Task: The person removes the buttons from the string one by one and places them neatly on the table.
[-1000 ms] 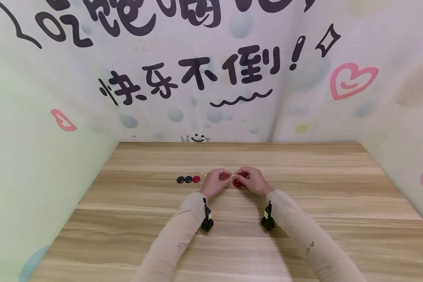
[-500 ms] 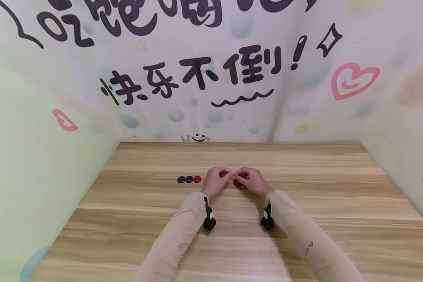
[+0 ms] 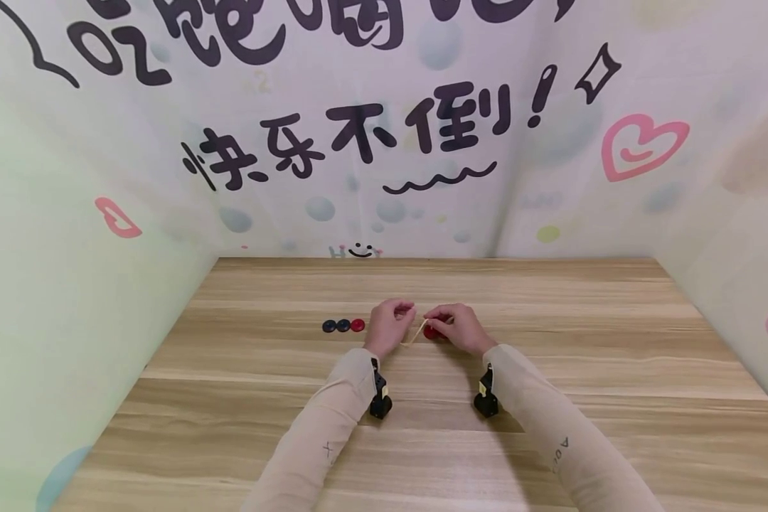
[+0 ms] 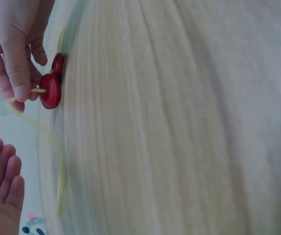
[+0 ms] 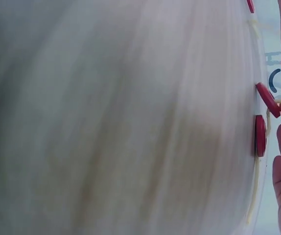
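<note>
My right hand (image 3: 459,327) pinches a thin yellow cord (image 4: 35,90) between thumb and forefinger. The cord passes through a red button (image 4: 50,91), which hangs tilted just below those fingertips. A second red button (image 4: 58,64) sits close beside it, low at the tabletop, with more cord trailing beyond. From the pinch, a loose length of cord (image 3: 416,334) droops toward my left hand (image 3: 389,327). That hand is apart from the right, its fingers loosely bent and nothing seen between them in the left wrist view. In the head view the right hand partly covers the buttons.
Left of my hands, two dark buttons (image 3: 336,326) and one red button (image 3: 357,325) lie in a row on the wooden table (image 3: 281,398). A printed cloth wall (image 3: 345,206) rises behind the table's far edge.
The left fingers held the cord earlier, then met the right fingertips; now they have let it go and drawn back left. The cord's free length has dropped. The right hand stays in place.
</note>
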The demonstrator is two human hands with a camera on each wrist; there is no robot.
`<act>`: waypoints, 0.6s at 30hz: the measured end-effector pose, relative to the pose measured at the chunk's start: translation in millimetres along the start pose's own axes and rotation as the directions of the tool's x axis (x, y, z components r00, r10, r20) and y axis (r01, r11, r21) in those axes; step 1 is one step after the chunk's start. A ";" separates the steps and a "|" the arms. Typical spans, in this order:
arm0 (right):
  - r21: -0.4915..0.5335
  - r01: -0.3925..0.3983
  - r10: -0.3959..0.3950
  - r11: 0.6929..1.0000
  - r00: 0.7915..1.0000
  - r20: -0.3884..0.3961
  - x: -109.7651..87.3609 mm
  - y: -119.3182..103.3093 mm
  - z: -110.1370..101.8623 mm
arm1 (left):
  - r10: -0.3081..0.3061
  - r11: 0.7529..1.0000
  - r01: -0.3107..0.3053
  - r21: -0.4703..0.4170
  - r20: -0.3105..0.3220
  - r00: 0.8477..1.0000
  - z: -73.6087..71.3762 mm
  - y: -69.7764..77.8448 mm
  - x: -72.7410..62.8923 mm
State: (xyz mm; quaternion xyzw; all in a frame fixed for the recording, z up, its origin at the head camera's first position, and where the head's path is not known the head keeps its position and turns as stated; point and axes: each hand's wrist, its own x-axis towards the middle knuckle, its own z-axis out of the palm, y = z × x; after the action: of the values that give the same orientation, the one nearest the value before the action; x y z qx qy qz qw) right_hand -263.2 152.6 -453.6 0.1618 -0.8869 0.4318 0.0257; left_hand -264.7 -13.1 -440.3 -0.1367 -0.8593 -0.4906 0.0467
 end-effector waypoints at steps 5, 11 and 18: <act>0.002 0.011 -0.011 1.000 0.999 -0.048 0.5 -3.2 -0.1 | 0.033 0.999 -0.035 0.025 0.044 0.998 3.3 1.4 -1.0; 0.010 0.052 -0.051 0.999 0.996 -0.072 -0.7 -5.6 -1.2 | 0.083 0.996 -0.085 0.026 0.062 0.995 7.9 -0.7 -4.1; 0.010 0.032 -0.031 0.999 0.997 -0.064 -1.7 -6.9 -3.1 | 0.073 0.996 -0.076 0.042 0.071 0.995 10.3 -3.7 -4.4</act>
State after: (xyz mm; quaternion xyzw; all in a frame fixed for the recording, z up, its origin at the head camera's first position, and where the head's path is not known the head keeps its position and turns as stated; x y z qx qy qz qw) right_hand -259.7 151.5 -446.7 0.1619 -0.8806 0.4413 0.0600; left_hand -261.0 -6.9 -449.6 -0.1848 -0.8655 -0.4640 0.0382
